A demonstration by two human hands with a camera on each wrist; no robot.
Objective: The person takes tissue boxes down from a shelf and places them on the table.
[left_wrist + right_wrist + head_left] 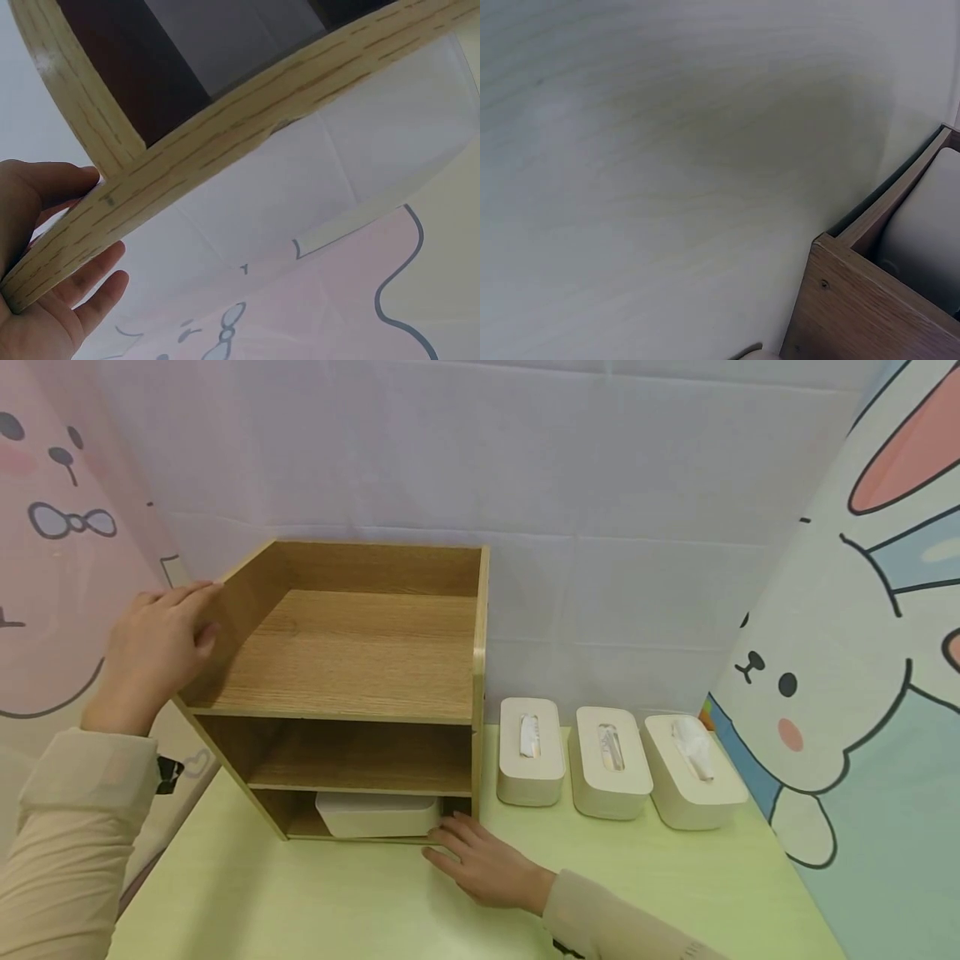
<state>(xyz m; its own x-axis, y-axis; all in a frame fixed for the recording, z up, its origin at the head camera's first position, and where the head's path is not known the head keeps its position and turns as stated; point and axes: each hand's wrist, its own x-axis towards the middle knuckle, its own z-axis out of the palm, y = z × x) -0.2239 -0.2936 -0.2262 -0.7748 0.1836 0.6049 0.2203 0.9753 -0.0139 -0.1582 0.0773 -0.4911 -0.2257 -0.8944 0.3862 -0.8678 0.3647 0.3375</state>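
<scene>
A wooden shelf unit (360,647) with an open top and two compartments stands upright on the table. My left hand (153,647) grips the upper edge of its left side panel; in the left wrist view, that panel (172,150) passes between thumb and fingers. Inside the bottom compartment lies a white box (378,817), its top largely hidden by the shelf board above. My right hand (495,864) is at the lower right corner of the unit, fingers extended, fingertips right by the box's right end. The right wrist view shows the unit's corner (870,300) and part of the box (930,232).
Three white tissue boxes stand in a row right of the unit: a near one (529,789), a middle one (612,802) and a right one (701,814) with a tissue sticking out. The pale green table (337,902) meets a white curtain (637,593) behind; printed cloths hang at both sides.
</scene>
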